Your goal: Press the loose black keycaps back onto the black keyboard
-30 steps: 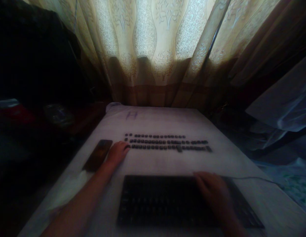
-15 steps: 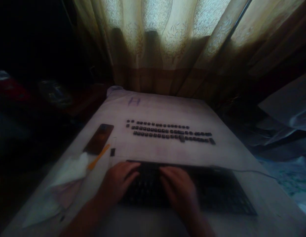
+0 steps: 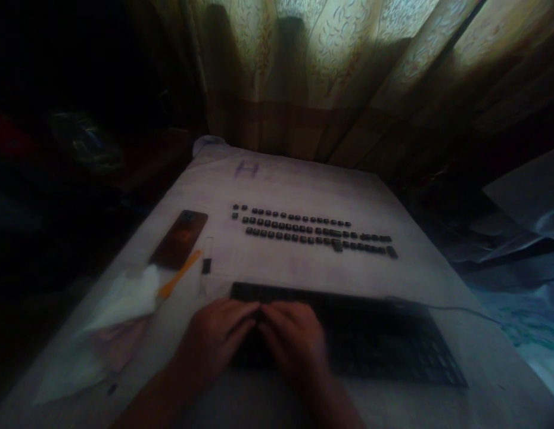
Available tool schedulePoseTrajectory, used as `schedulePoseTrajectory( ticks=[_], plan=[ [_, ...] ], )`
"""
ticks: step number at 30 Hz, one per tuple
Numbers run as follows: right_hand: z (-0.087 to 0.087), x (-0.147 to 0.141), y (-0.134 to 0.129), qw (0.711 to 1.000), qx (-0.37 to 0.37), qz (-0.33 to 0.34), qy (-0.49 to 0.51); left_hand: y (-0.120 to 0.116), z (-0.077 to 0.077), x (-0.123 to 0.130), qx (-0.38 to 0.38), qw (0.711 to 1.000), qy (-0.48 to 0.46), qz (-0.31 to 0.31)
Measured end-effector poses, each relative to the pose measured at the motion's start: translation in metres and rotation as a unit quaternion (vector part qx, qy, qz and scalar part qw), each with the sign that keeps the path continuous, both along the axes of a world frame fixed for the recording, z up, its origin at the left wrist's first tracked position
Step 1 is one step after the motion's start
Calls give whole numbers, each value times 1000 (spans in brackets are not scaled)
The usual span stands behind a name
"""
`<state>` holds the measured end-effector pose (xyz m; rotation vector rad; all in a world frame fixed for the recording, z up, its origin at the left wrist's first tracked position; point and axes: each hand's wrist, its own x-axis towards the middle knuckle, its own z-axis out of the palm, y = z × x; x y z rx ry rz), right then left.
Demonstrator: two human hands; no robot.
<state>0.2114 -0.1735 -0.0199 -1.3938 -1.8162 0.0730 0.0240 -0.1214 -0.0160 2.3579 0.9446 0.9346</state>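
Left hand point(image 3: 214, 333) and right hand point(image 3: 300, 338) hide part of the keyboard point(image 3: 370, 330); what their fingers point(image 3: 245, 309) touch is too blurred.

Left hand point(image 3: 214, 333) just beside right hand point(image 3: 297, 336) over black keyboard point(image 3: 379, 336)

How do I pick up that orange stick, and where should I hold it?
I'd pinch the orange stick around its thin middle, coming from above. It's long and lies flat, slanting, with its wider end close to the white cloth and its other end near the phone, so the middle looks easiest.
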Motion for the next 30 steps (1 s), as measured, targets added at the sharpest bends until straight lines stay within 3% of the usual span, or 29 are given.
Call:
schedulePoseTrajectory(
  ticks=[5,8,12,15,22,30],
  plan=[
    [1,0,3,1000,1,16,-5,-1,-2,-2,1,1000,12,-1],
    [0,2,4,1000,-10,0,-7,2,1,-8,15,999,27,37],
    [-5,2,6,997,-65,-26,-5,12,6,-19,34,993,51,99],
    [-7,-2,10,994,-111,-24,-2,17,6,-22,47,992,59,104],
    [-8,-9,14,989,-146,-9,-14,17,3,-24,17,998,47,49],
    [-3,-12,16,984,-174,0,-20,4,5,-25,-9,992,125,-21]
  ],
)
